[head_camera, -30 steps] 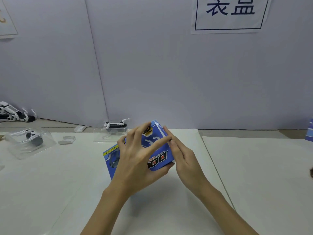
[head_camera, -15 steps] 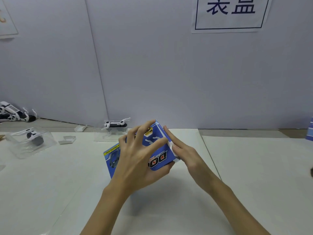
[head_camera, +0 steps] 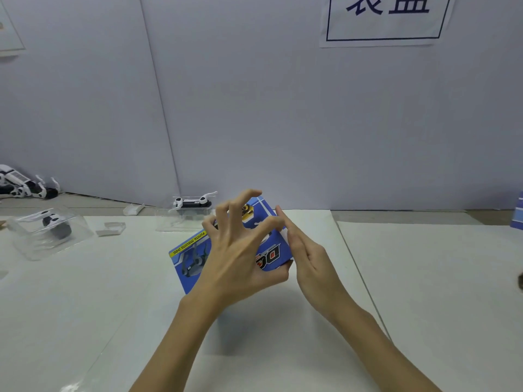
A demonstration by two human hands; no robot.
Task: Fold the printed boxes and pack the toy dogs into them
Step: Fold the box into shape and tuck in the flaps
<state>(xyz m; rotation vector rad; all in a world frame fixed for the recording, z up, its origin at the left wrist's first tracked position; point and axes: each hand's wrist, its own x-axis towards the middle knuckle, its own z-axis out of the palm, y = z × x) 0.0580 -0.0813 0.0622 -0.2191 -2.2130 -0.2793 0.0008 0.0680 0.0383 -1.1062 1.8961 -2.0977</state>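
The left hand (head_camera: 235,250) gripped the blue printed cardboard box (head_camera: 226,247) above the white table (head_camera: 85,306), thumb underneath, fingers curled and spread over the top. The right hand (head_camera: 308,256) pressed straight fingers against the box's right end. The left palm hid the box's middle print.

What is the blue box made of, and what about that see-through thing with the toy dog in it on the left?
The blue box looks like thin printed cardboard with a slightly glossy face: it has sharp folded edges and colour print. The see-through shell looks like thin clear moulded plastic, shiny, since the toy dog shows through it and its edges catch light.
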